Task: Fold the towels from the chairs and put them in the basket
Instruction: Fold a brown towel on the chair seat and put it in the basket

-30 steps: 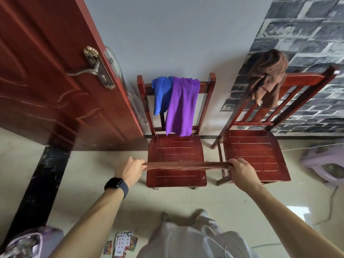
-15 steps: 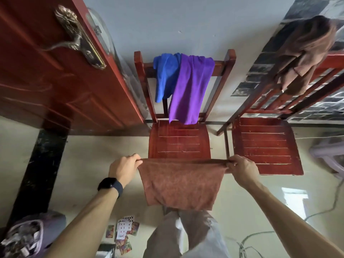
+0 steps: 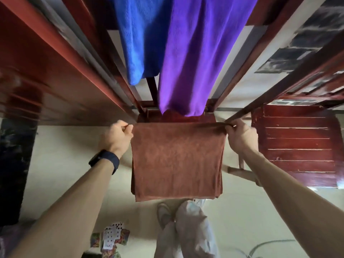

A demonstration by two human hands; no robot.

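Note:
A brown towel [image 3: 176, 159] hangs folded in front of me, stretched by its top edge. My left hand [image 3: 116, 136] pinches its top left corner and my right hand [image 3: 240, 136] pinches its top right corner. It covers most of the seat of the left red chair [image 3: 210, 119]. Over that chair's backrest hang a blue towel [image 3: 137, 40] and a purple towel [image 3: 193, 58], side by side. The basket is not in view.
A second red chair [image 3: 297, 148] stands to the right, its seat bare. The red wooden door [image 3: 46, 81] is on the left. Playing cards [image 3: 111, 237] lie on the pale floor by my legs, and a cable [image 3: 264, 246] curls at the lower right.
The brown towel went from a thin taut strip to a hanging folded panel. The view dropped and moved closer to the left chair; the right chair's back and its brown towel left the frame.

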